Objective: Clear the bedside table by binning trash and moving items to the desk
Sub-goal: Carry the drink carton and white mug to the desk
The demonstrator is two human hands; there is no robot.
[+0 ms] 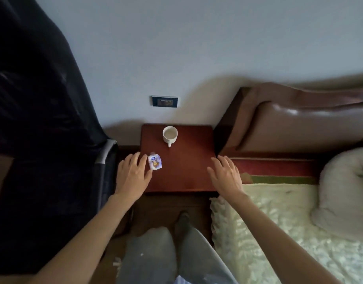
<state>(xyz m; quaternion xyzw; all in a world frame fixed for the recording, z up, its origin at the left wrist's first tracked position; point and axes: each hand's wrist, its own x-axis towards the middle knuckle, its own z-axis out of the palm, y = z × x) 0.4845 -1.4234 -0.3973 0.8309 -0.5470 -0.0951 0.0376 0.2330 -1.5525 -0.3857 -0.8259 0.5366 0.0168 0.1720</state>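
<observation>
Hovering spread and empty: left hand (133,175) at eight o'clock on the dark red wooden bedside table (186,171), right hand (225,176) at four. Just beside left fingertips, small crinkled white-and-blue snack wrapper (155,162); likely featherlight, limp, best pinched at an edge. White ceramic mug (170,134) at twelve: probably fragile, handle toward six.

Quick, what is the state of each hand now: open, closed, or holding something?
Left hand: open, holding nothing, fingers beside the small wrapper.
Right hand: open, empty, over the bedside table edge.
</observation>
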